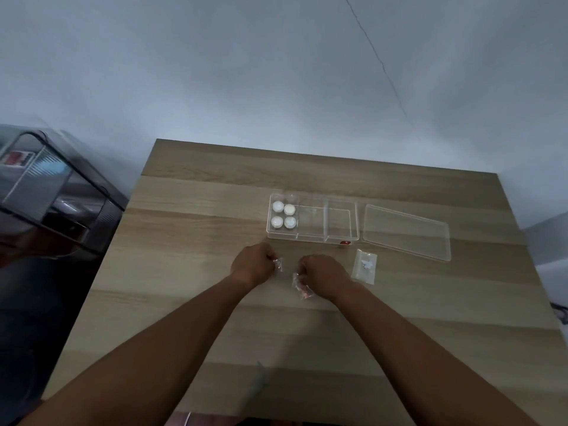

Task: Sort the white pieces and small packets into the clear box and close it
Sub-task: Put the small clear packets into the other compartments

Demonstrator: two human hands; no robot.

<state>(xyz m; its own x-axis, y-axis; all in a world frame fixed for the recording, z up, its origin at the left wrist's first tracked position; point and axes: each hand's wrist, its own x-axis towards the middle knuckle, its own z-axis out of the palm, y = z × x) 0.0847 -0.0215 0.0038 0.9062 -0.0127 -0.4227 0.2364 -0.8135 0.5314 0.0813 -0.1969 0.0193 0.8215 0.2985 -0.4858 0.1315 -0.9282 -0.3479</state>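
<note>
Now, white pieces [283, 216] already in the clear box [338, 238], we pinch one small packet [278, 263] in our left hand [252, 265] and another [301, 287] in our right hand [322, 273], next lifting both toward the table's [190, 229] far edge into an empty compartment.

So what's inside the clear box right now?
Four round white pieces sit in the left compartment of the clear box. Its other compartments look empty. Nothing covers it: the lid lies on the table beside it.

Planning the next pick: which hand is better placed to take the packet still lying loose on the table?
Probably the right hand: the loose packet lies just beside it, while the left hand is farther off. Each hand already pinches its own small packet, so it must drop that first.
</note>
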